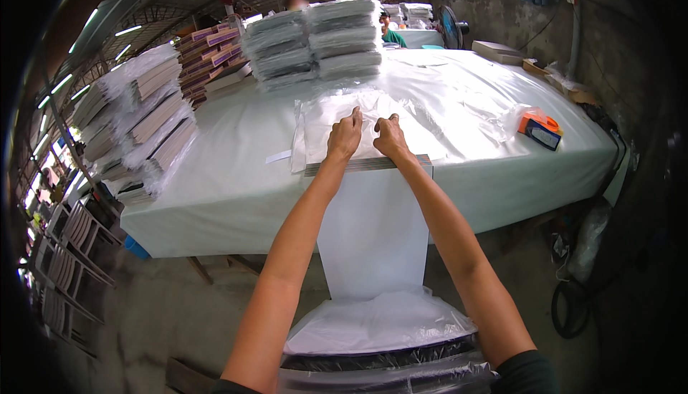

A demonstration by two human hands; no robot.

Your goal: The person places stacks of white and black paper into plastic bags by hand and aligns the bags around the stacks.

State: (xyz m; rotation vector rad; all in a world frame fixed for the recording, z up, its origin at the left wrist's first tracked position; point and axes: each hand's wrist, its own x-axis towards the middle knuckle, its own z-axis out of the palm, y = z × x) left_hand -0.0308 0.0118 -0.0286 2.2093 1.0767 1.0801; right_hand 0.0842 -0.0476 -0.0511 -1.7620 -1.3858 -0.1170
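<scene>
A clear plastic bag (pixel 322 118) lies crumpled over the near middle of the table. My left hand (pixel 345 137) pinches its film, fingers closed. Just to the right, my right hand (pixel 390 137) has curled fingers, closed on the same film. Beneath my wrists, a layered stack of thin flat boards (pixel 369 165) shows its grey edges at the table's front. A smooth white panel (pixel 373 236) reaches from there down toward me, between my forearms. Below it sits a pile of plastic-wrapped packs (pixel 380 322). The bag hides whatever lies beneath my fingertips.
A pale cloth covers the large table (pixel 229 172). Tall wrapped stacks (pixel 312 43) stand at the back, and another wrapped stack (pixel 147 114) leans at left. An orange and dark blue box (pixel 541 132) lies at right. Plastic chairs (pixel 79 243) line the left; a person (pixel 390 32) is far back.
</scene>
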